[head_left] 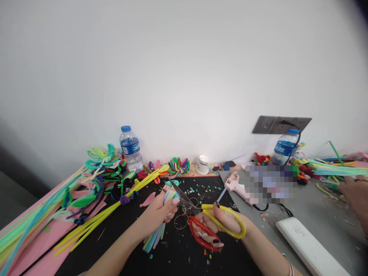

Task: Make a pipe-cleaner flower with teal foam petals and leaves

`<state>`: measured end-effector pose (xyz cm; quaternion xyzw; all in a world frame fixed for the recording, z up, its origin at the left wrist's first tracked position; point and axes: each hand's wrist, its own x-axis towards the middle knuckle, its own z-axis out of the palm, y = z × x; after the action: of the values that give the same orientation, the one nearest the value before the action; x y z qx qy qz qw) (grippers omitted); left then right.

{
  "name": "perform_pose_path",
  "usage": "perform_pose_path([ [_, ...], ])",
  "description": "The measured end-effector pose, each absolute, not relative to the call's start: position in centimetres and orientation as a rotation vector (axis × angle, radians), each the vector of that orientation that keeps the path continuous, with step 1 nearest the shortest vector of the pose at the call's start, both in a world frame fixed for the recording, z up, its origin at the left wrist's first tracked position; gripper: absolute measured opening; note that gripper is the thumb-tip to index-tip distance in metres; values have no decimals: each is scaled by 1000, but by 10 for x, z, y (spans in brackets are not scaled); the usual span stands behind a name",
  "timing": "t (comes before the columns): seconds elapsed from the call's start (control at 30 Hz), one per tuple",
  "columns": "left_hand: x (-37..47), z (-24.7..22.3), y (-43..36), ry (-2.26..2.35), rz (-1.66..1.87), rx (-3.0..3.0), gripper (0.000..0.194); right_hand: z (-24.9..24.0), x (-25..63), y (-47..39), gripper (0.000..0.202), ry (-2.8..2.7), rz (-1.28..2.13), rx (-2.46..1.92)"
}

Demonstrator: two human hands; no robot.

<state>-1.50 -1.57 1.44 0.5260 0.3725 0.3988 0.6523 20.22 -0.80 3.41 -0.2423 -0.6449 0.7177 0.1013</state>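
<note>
My left hand (162, 214) is closed around a bundle of pastel pipe cleaners (155, 239), whose cut ends stick out above and below the fist. In my right hand (214, 226) is a large pair of scissors (192, 209) with one yellow and one red handle. The blades are spread apart, pointing up and left at the top of the bundle. Whether they touch it I cannot tell. Small coloured clippings and thin wire rings (181, 221) lie on the black mat (178, 260) around my hands.
Yellow pipe cleaners (115, 207) and finished fuzzy shapes (94, 191) lie left. Water bottles (130, 149) (283, 147) and a paper cup (202, 164) stand by the wall. A glue gun (237, 186), white power bank (307, 245) and another person's hand (355, 195) are right.
</note>
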Motion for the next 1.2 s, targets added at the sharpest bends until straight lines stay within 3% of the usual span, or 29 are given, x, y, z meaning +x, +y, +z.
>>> perform_pose_path([
  [0.13,-17,12,-14,849,915,1243,38,33,201,-5,75,-1840,2218,-541],
  [0.4,-14,15,-19,886,1035,1289,40,21,201,-6,81,-1813,2157,-665],
  [1.2,-23,16,-15,1059,1051,1664,35,24,187,-14,58,-1652,2203,-813],
])
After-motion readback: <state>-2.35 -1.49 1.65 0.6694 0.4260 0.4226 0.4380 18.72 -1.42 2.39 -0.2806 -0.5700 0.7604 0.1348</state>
